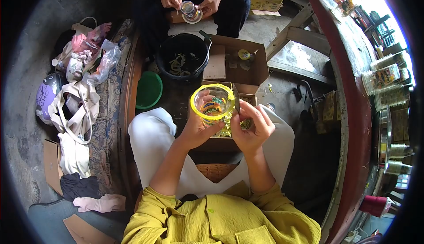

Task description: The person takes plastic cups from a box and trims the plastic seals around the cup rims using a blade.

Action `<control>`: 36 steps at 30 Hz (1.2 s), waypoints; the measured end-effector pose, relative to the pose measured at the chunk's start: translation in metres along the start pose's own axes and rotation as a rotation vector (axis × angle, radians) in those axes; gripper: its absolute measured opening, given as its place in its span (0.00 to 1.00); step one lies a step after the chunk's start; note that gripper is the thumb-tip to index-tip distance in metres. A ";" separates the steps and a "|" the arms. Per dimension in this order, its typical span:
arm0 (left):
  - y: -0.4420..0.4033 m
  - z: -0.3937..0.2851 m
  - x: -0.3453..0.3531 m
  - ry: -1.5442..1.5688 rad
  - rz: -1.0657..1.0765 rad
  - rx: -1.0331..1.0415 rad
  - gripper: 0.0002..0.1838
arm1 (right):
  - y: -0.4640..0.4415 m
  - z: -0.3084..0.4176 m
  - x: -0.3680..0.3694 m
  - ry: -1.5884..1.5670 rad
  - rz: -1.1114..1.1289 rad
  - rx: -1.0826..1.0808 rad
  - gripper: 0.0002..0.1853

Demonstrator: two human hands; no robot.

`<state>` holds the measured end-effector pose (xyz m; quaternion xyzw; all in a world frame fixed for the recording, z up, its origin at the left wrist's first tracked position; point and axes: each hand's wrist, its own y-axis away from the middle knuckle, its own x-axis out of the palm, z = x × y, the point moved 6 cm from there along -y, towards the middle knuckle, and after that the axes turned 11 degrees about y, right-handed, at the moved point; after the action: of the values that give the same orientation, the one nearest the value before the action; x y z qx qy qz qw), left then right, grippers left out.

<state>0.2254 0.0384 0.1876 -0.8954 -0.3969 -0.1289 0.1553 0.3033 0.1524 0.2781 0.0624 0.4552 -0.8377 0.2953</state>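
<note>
A clear plastic cup [211, 107] with a printed label and a bright yellow rim is held in front of me, its mouth tilted up towards me. My left hand [196, 128] wraps round its side from the left and below. Just right of the rim, my right hand [255, 128] has thumb and index finger pinched together; what lies between them is too small to make out. Under the cup, yellow-green strips [226, 129] lie in a cardboard box [216, 144] between my legs.
Across from me, another person's hands [211, 2] hold a similar clear cup [189, 9]. Between us stand a black bucket [164, 50], an open cardboard box [260, 69] and a green basin [149, 90]. Bags [76, 107] lie left; a red-edged table [353, 89] runs along the right.
</note>
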 end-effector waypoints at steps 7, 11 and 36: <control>0.000 0.002 0.001 -0.028 0.014 0.022 0.43 | 0.000 0.000 0.000 0.076 -0.016 -0.031 0.16; 0.001 0.001 0.002 -0.042 0.020 0.009 0.43 | -0.001 0.002 -0.001 0.104 -0.025 -0.037 0.16; -0.001 -0.010 0.002 -0.051 -0.020 0.051 0.41 | 0.002 -0.003 0.002 0.134 -0.014 -0.034 0.18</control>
<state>0.2248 0.0368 0.1973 -0.8900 -0.4130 -0.0976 0.1665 0.3018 0.1526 0.2744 0.1099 0.4885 -0.8259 0.2592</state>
